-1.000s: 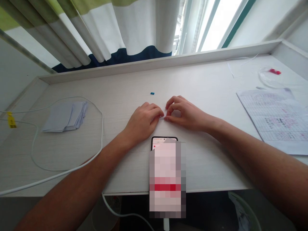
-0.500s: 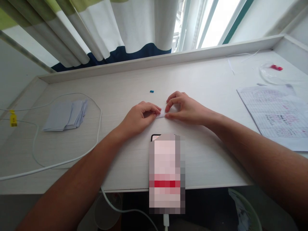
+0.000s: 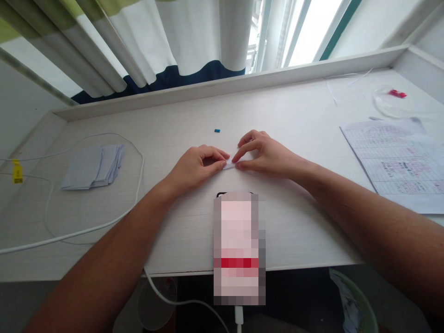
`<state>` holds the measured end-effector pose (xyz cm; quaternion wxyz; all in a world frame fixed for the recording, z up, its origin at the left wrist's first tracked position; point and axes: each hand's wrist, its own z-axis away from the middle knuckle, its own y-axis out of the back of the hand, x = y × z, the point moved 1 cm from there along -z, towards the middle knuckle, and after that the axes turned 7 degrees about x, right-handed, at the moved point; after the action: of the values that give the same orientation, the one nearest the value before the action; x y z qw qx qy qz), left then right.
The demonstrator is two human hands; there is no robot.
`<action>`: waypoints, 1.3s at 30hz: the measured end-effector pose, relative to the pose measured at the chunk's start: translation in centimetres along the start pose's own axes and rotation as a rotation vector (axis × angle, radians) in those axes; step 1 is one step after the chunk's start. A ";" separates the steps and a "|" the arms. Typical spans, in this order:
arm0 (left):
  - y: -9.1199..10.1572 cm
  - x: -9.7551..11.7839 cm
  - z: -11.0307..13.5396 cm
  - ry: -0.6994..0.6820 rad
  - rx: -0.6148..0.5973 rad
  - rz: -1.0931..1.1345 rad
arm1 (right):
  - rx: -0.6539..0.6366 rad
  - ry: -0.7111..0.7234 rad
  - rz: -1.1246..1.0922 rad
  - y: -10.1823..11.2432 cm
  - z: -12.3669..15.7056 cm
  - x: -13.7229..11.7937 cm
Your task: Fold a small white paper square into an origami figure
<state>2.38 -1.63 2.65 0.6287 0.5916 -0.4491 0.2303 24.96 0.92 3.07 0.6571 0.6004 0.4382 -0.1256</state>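
A small piece of white paper (image 3: pixel 230 165) lies low over the desk between my two hands, largely covered by the fingers. My left hand (image 3: pixel 201 164) pinches its left side between thumb and fingers. On the right side, my right hand (image 3: pixel 262 155) has thumb and index finger closed on the paper, its other fingers curled above. Just beyond the hands rests a tiny blue object (image 3: pixel 217 131), too small to name. Nearer to me, below the paper, is a phone (image 3: pixel 239 231) with a blurred screen and a white cable (image 3: pixel 239 315) plugged into its lower end.
A stack of white paper pieces (image 3: pixel 92 166) lies left, ringed by a white cord (image 3: pixel 143 175) with a yellow tag (image 3: pixel 17 171). Written sheets (image 3: pixel 398 162) and a clear loop with a red piece (image 3: pixel 397 94) lie right. A raised ledge (image 3: pixel 194 94) edges the desk's back.
Both hands keep their pinch on the paper, and the right index fingertip has come down closer to its thumb. The whole view has shifted slightly.
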 end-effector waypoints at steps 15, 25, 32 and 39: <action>0.1 0.2 0.0 0.011 -0.001 0.019 | 0.036 0.017 0.004 -0.2 -0.1 0.3; 0.0 -0.1 -0.5 0.041 -0.014 0.076 | 0.060 -0.017 -0.008 -0.3 -0.2 0.4; 0.1 -0.2 -0.5 0.045 -0.025 0.074 | 0.067 -0.025 0.002 -0.4 -0.2 0.4; 0.3 0.1 -0.7 0.079 -0.032 0.102 | 0.071 -0.008 0.002 -0.5 -0.2 0.3</action>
<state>2.44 -0.90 2.98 0.6426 0.5485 -0.4571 0.2779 24.71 1.07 2.47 0.6373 0.6233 0.4301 -0.1428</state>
